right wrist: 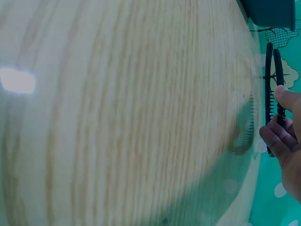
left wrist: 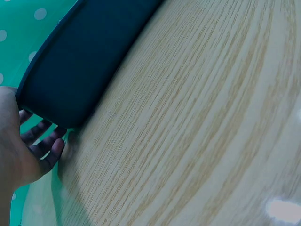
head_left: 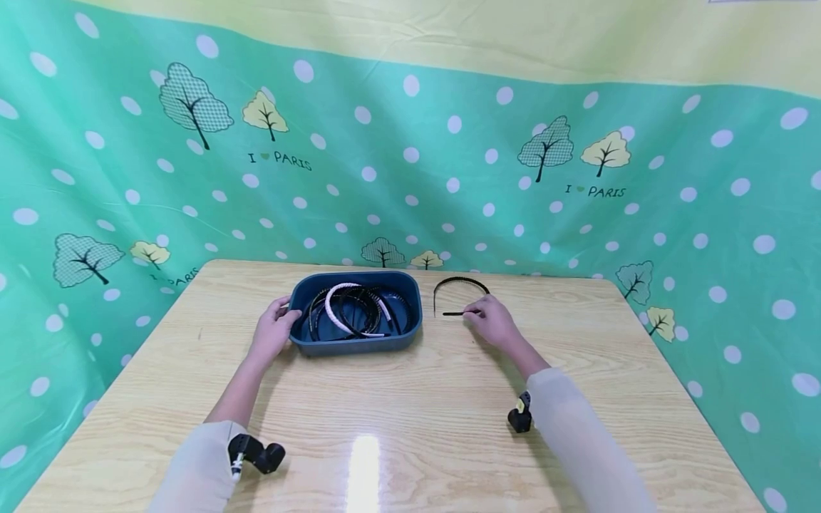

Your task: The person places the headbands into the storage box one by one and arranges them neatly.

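Note:
A dark blue plastic basin [head_left: 359, 347] sits toward the back of the table, left of centre. Inside lie several hairbands, mostly black, with one pale pink braided hairband [head_left: 331, 306] on top. My left hand [head_left: 274, 331] grips the basin's left end, thumb over the rim and fingers along the outside wall. To the right of the basin, my right hand [head_left: 492, 322] pinches a black hairband [head_left: 458, 279] near one end, between thumb and fingers. In the right wrist view, small teeth show along the inner side of this black hairband [right wrist: 269, 70].
The wooden table [head_left: 398, 399] has a light grain and a bright reflection near its front. A green polka-dot curtain [head_left: 410, 185] hangs right behind the table's back edge and along both sides. Each sleeve carries a small black wrist camera [head_left: 256, 453].

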Action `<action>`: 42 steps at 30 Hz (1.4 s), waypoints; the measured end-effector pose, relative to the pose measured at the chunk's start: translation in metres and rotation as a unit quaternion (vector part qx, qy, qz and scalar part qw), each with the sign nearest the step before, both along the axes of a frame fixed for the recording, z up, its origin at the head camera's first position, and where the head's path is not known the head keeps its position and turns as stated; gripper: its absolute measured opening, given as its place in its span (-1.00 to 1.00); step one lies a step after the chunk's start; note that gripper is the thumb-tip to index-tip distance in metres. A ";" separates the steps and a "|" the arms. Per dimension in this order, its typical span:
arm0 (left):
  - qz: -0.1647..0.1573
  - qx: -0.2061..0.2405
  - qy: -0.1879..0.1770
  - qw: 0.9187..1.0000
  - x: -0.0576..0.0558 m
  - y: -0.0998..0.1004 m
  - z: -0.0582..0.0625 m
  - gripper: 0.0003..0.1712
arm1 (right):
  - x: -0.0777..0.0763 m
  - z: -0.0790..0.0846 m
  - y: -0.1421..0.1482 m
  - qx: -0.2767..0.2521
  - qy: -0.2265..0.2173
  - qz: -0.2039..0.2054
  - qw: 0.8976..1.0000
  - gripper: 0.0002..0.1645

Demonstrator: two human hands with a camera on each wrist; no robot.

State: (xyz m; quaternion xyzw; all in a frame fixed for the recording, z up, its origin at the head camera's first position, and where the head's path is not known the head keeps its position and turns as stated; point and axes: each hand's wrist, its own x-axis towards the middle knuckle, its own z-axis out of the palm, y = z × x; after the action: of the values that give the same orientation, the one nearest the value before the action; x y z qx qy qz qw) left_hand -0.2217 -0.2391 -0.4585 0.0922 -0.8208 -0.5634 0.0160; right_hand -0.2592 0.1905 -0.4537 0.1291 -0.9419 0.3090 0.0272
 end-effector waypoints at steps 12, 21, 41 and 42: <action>-0.002 -0.004 0.002 1.000 -0.001 0.000 0.001 -0.41 | 0.003 0.010 0.007 -0.010 0.008 -0.002 1.000 -0.76; -0.007 -0.005 0.006 1.000 -0.001 0.000 0.002 -0.42 | 0.005 0.021 0.007 -0.017 0.027 0.005 0.999 -0.76; -0.006 -0.005 -0.001 1.000 0.000 0.000 0.002 -0.42 | 0.010 0.041 0.002 -0.035 0.060 0.029 0.997 -0.77; -0.005 -0.004 -0.002 1.000 0.000 0.000 0.002 -0.42 | 0.010 0.042 0.001 -0.036 0.062 0.032 0.997 -0.77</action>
State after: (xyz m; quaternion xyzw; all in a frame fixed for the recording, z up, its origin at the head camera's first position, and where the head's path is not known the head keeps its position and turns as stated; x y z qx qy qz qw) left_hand -0.2214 -0.2394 -0.4568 0.0893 -0.8237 -0.5598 0.0124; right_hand -0.2490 0.1916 -0.4113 0.1774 -0.9218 0.3351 0.0802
